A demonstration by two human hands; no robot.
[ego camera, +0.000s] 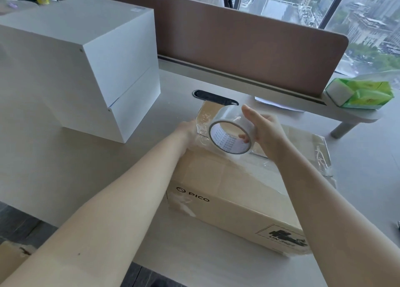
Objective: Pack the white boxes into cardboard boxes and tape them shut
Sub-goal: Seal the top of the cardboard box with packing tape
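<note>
Cardboard box (233, 191) (printed PICO) lower centre on surface (65, 167) | right hand (267, 133) grips tape roll (229, 133) above it | left hand (188, 128) pinches pulled tape end | white boxes (86, 65) stacked upper left

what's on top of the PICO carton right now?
Clear tape strips run across the closed carton top. The right hand holds the tape roll above its far edge; the left hand holds the pulled end. Contents are hidden by the flaps.

Cardboard box (233, 191) sits on the desk (65, 167), tape roll (230, 135) above its far end; stacked boxes (86, 65) left, tissue pack (363, 94) far right.
</note>
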